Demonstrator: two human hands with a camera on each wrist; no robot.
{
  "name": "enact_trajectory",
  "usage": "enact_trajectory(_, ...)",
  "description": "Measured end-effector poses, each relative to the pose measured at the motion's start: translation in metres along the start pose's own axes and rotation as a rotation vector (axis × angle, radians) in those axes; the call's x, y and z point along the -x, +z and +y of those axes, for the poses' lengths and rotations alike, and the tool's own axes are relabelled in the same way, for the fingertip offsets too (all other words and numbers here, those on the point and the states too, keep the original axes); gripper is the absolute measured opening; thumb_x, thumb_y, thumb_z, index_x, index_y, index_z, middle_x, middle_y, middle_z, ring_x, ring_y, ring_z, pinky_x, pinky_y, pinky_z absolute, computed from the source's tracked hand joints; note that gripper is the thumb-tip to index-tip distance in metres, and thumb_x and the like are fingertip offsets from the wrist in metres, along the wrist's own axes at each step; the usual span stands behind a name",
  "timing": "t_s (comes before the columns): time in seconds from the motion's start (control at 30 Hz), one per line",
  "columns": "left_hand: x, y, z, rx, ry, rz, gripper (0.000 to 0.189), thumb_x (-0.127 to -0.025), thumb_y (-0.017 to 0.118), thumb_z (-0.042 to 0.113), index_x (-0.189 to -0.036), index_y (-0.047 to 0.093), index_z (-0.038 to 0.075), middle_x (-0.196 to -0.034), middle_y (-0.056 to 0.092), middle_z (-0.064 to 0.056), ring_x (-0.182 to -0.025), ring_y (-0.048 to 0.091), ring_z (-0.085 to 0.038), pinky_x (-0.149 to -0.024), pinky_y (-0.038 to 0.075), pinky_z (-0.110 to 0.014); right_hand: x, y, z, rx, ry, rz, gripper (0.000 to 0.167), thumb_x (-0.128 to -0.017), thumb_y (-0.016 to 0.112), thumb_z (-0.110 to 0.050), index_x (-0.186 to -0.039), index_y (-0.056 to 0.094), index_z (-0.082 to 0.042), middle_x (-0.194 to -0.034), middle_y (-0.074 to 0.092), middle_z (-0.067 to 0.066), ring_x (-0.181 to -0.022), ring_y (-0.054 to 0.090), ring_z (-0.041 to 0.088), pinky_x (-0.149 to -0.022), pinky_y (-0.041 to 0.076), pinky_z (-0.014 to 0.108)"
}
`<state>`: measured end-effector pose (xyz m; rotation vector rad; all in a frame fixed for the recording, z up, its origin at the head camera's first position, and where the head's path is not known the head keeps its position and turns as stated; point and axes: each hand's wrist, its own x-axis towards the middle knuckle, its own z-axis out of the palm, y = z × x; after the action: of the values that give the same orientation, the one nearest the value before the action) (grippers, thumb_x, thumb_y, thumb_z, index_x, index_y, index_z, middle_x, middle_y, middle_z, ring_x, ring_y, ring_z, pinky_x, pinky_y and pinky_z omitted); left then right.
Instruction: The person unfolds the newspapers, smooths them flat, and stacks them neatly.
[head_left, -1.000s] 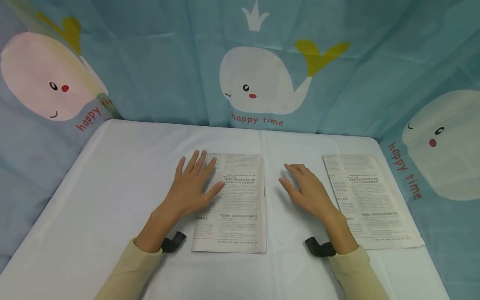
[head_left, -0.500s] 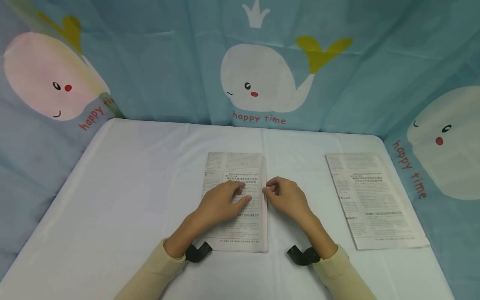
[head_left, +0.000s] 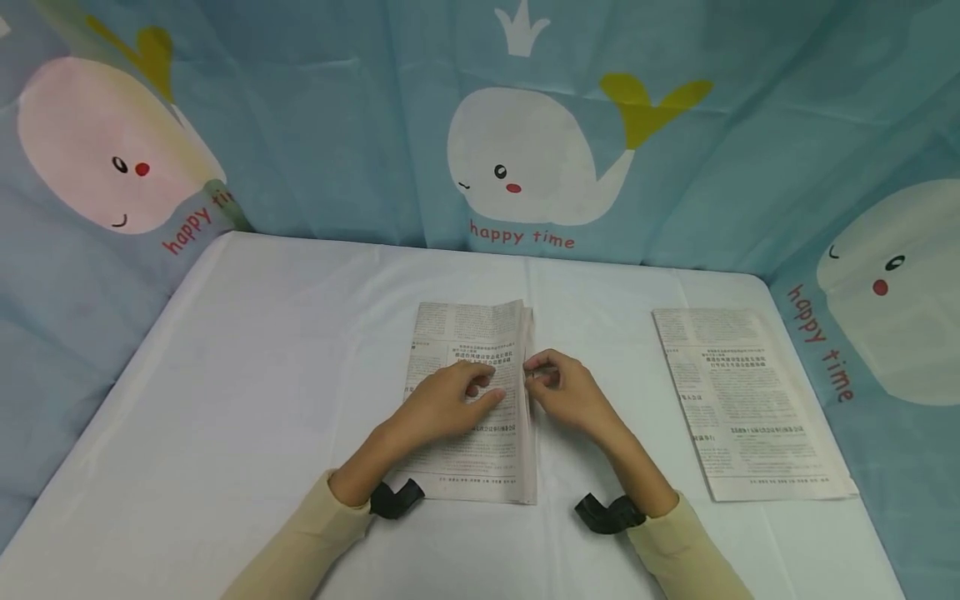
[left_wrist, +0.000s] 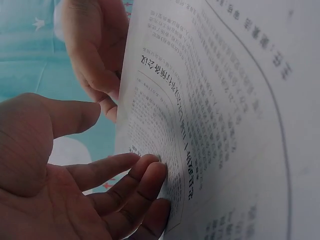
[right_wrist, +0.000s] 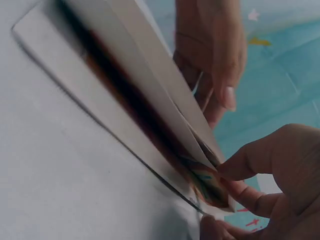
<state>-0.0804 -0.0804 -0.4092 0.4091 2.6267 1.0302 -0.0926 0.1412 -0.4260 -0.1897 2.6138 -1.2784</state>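
Observation:
A folded newspaper (head_left: 487, 454) lies on the white table in front of the person. The left hand (head_left: 442, 404) rests on its printed face, and in the left wrist view its loosely bent fingertips (left_wrist: 155, 175) touch the paper. At the right edge, the right hand (head_left: 566, 396) pinches the upper layers between thumb and fingers. That edge is lifted a little. In the right wrist view, the newspaper's layers (right_wrist: 150, 65) stand apart near the pinching thumb (right_wrist: 250, 157), and a dark coloured picture shows inside.
A second folded newspaper (head_left: 750, 408) lies at the table's right side, slightly slanted. The white-covered table (head_left: 300, 333) meets a blue curtain (head_left: 337, 150) with whale prints at the back and sides. Black curved pieces (head_left: 611, 512) sit at both wrists.
Both hands have moved inward to the near newspaper, the left from its upper left edge. The right hand has taken hold of the right edge and raised it slightly.

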Motion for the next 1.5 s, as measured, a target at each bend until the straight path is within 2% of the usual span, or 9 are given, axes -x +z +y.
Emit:
enact_trajectory(0.13,0.0,0.001,-0.001,0.014,0.003,-0.013,0.05,-0.103,0.068,0.039,-0.14,0.066,0.005,-0.128,0.073,-0.011,-0.108,0.07,-0.021,-0.091,0.058,-0.042,0.002,0.001,0.0,-0.005,-0.02,0.019,0.024,-0.097,0.067,-0.008,-0.121,0.07,-0.004,-0.151,0.054,0.023,-0.145,0.051,0.043,-0.116,0.046,0.062)
enact_trajectory(0.2,0.0,0.002,-0.001,0.013,0.007,-0.012,0.05,-0.103,0.068,0.039,-0.14,0.066,0.005,-0.127,0.073,-0.01,-0.107,0.069,-0.021,-0.091,0.058,-0.042,0.003,0.002,0.0,-0.023,-0.025,0.022,0.027,-0.096,0.067,-0.006,-0.122,0.069,-0.005,-0.155,0.05,0.023,-0.149,0.047,0.045,-0.116,0.045,0.064)
enact_trajectory(0.43,0.002,0.004,-0.001,0.034,0.023,0.013,0.048,-0.105,0.064,0.043,-0.14,0.068,0.009,-0.122,0.074,-0.006,-0.105,0.07,-0.017,-0.091,0.058,-0.039,0.0,0.002,-0.001,-0.169,-0.027,-0.045,0.045,-0.091,0.064,0.002,-0.135,0.063,-0.002,-0.139,0.064,0.022,-0.115,0.069,0.035,-0.091,0.058,0.044)
enact_trajectory(0.6,0.002,0.006,0.001,0.062,0.037,0.042,0.047,-0.106,0.063,0.042,-0.137,0.07,0.008,-0.116,0.076,-0.005,-0.099,0.07,-0.013,-0.087,0.058,-0.037,0.0,0.004,-0.003,-0.231,-0.039,-0.051,0.053,-0.088,0.06,0.005,-0.14,0.058,-0.003,-0.125,0.072,0.023,-0.096,0.075,0.024,-0.08,0.056,0.031)
enact_trajectory(0.83,0.001,0.01,0.001,0.087,0.027,0.059,0.046,-0.108,0.058,0.046,-0.135,0.072,0.012,-0.113,0.078,-0.002,-0.092,0.066,-0.01,-0.085,0.055,-0.036,0.001,0.015,-0.004,-0.217,-0.052,-0.01,0.056,-0.091,0.069,-0.004,-0.146,0.056,-0.006,-0.118,0.072,0.02,-0.091,0.076,0.022,-0.077,0.06,0.033)
enact_trajectory(1.03,0.0,0.011,-0.001,0.074,0.027,0.054,0.048,-0.106,0.062,0.045,-0.136,0.071,0.009,-0.112,0.079,-0.003,-0.089,0.07,-0.008,-0.083,0.058,-0.034,0.005,0.023,-0.005,-0.184,-0.114,0.004,0.058,-0.094,0.076,-0.01,-0.148,0.054,-0.002,-0.114,0.073,0.021,-0.088,0.079,0.023,-0.074,0.062,0.031)
enact_trajectory(1.2,-0.001,0.004,-0.003,0.142,0.008,0.049,0.049,-0.1,0.072,0.045,-0.133,0.072,0.009,-0.099,0.081,0.002,-0.076,0.071,-0.004,-0.073,0.056,-0.028,0.01,0.023,-0.008,-0.211,-0.137,0.017,0.058,-0.095,0.077,-0.007,-0.147,0.055,-0.002,-0.116,0.071,0.022,-0.088,0.078,0.023,-0.075,0.06,0.028)
enact_trajectory(1.37,-0.001,-0.003,-0.005,0.18,0.041,0.003,0.039,-0.1,0.072,0.028,-0.13,0.072,0.004,-0.1,0.082,-0.004,-0.074,0.07,-0.004,-0.071,0.056,-0.025,0.016,0.022,-0.009,-0.211,-0.122,0.02,0.061,-0.095,0.079,-0.009,-0.149,0.053,-0.003,-0.118,0.07,0.022,-0.089,0.075,0.019,-0.073,0.058,0.024)
enact_trajectory(1.5,0.007,-0.009,-0.011,0.256,0.039,-0.011,0.021,-0.098,0.067,0.016,-0.112,0.073,0.002,-0.09,0.078,-0.005,-0.071,0.066,-0.008,-0.067,0.054,-0.025,0.024,0.017,-0.007,-0.246,-0.087,0.024,0.063,-0.094,0.079,-0.007,-0.151,0.052,-0.003,-0.121,0.07,0.021,-0.091,0.076,0.021,-0.072,0.059,0.023)
